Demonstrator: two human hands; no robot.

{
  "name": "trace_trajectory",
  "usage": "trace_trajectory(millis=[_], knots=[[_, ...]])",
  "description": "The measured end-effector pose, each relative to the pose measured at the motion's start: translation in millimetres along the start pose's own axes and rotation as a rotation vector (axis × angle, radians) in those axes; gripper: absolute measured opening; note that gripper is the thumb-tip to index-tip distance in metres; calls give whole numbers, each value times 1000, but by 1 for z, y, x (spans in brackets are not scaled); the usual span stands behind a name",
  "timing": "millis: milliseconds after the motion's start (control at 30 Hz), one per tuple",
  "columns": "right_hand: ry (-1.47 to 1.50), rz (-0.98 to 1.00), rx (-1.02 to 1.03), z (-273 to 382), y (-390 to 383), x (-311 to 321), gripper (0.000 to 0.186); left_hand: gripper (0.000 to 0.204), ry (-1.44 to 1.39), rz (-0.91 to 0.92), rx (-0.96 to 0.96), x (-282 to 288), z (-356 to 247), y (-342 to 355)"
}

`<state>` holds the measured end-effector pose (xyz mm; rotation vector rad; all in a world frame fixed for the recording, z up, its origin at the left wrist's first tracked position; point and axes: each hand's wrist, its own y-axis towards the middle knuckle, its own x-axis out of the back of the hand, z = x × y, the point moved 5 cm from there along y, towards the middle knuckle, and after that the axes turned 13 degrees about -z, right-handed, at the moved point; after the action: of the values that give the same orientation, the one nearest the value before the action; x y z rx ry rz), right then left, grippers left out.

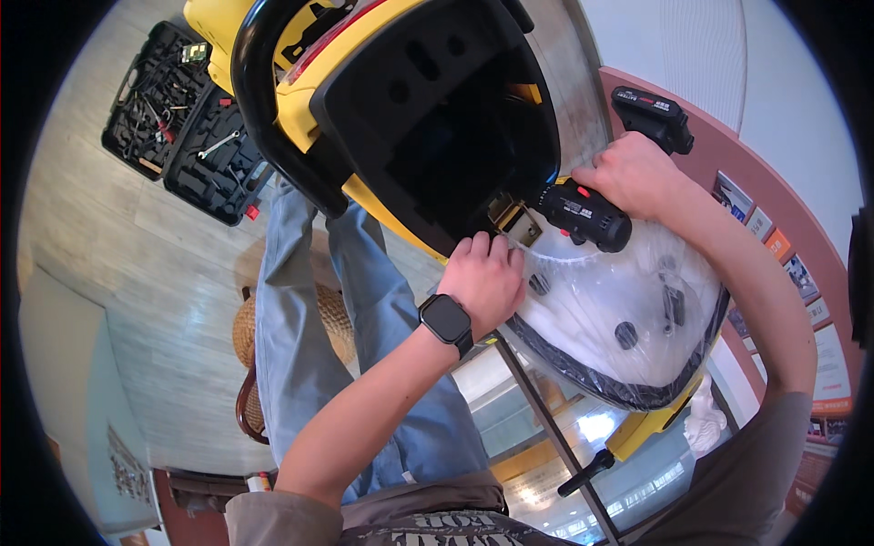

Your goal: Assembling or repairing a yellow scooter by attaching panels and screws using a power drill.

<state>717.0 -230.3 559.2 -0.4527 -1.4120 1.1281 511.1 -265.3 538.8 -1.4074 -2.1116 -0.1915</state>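
Observation:
My right hand [633, 173] is wrapped round the grip of a black cordless drill [583, 214], whose battery juts out beyond my fist. The drill's chuck end points toward a brass-coloured metal bracket [519, 223] at the edge of a deep black tub [364, 109] on a yellow machine. My left hand [482, 278], with a black watch on its wrist, curls its fingers over the tub's near rim beside that bracket. Below the drill lies a plastic-wrapped lid [628, 318] with a dark border. The drill's tip and whatever it touches are hard to make out.
A black curved handle [259, 118] rises at the tub's left. On the floor at upper left, an opened toolbox [168, 118] holds several tools, including a wrench [218, 144]. A woven stool [332, 328] stands beside my legs. A reddish display panel [728, 155] curves along the right.

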Motion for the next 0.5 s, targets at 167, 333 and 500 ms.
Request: trace_trajectory(millis=[167, 333, 500], knots=[[1, -14, 2, -3, -5, -2, 22, 22, 1, -5, 11, -2, 2, 4], [-8, -11, 12, -2, -9, -6, 21, 15, 62, 97, 27, -2, 2, 14], [-49, -111, 63, 0, -11, -2, 14, 10, 34, 206, 291, -6, 12, 56]])
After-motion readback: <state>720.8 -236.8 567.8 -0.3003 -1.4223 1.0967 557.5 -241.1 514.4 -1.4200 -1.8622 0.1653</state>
